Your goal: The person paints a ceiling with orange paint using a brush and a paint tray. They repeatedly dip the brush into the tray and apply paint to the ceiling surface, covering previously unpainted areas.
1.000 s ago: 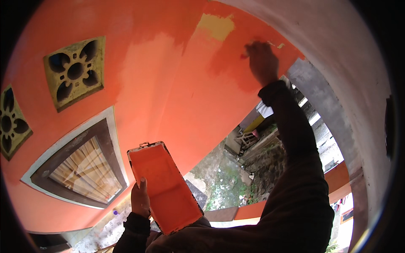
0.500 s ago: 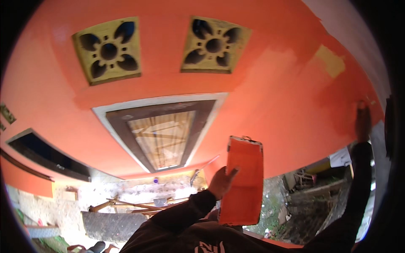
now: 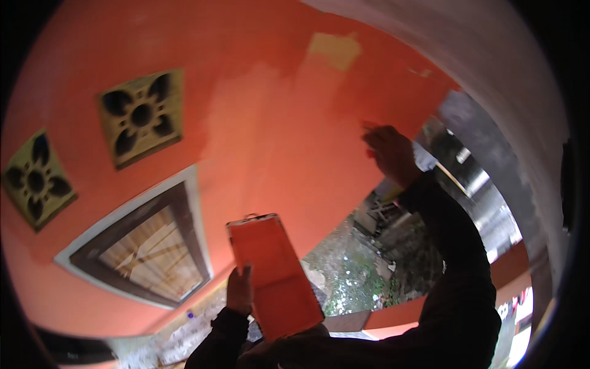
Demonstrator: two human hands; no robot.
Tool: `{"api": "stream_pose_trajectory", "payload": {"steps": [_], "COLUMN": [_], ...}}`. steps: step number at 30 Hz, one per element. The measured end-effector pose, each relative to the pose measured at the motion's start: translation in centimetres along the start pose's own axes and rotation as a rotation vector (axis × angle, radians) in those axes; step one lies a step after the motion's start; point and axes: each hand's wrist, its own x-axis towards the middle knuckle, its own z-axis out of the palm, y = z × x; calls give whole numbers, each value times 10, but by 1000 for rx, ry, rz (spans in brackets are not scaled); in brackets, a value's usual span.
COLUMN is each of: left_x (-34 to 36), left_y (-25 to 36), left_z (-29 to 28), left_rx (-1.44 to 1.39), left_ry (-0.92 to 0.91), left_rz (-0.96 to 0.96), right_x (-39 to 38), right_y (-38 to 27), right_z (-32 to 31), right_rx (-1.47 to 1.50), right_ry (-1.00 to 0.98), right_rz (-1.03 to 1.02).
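Observation:
My left hand grips the left edge of a long paint tray, its thumb over the rim. The tray is coated inside with red-orange paint and tilted in front of my body. Raised at the right, my right hand is closed close to the orange wall. Orange bits of a small painting tool show beside its fingers; the hand hides most of it, so I cannot make out its kind. Darker orange covers the upper wall around a yellowish patch.
Two yellow patterned vent blocks sit in the wall at left, above a brown-framed window. A pale grey surface curves along the upper right. Far below lies ground with greenery and debris.
The view has swung right, so the vents and window sit farther left. My right hand has come away from the wall's right end, its arm now bent. My left hand still holds the tray.

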Motion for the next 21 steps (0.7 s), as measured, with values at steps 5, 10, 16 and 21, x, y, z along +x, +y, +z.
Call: {"api": "stream_pose_trajectory", "payload": {"steps": [5,10,16,21], "left_x": [-1,-4,4,1], "left_y": [18,18,4,12], "left_z": [11,29,19,22], "left_rx": [-266,-350,-336,-229], "left_ry": [-64,-100,-115,-116], "left_rz": [-118,-107,-124,-132], "right_x": [18,10,27,3], "right_y": [51,121,81,110], "right_z": [-29,-50,-52,-62], "right_rx": [-358,-547,-297,-400], "right_ry": [122,87,53,25], "right_rz": [18,153,126,109]}}
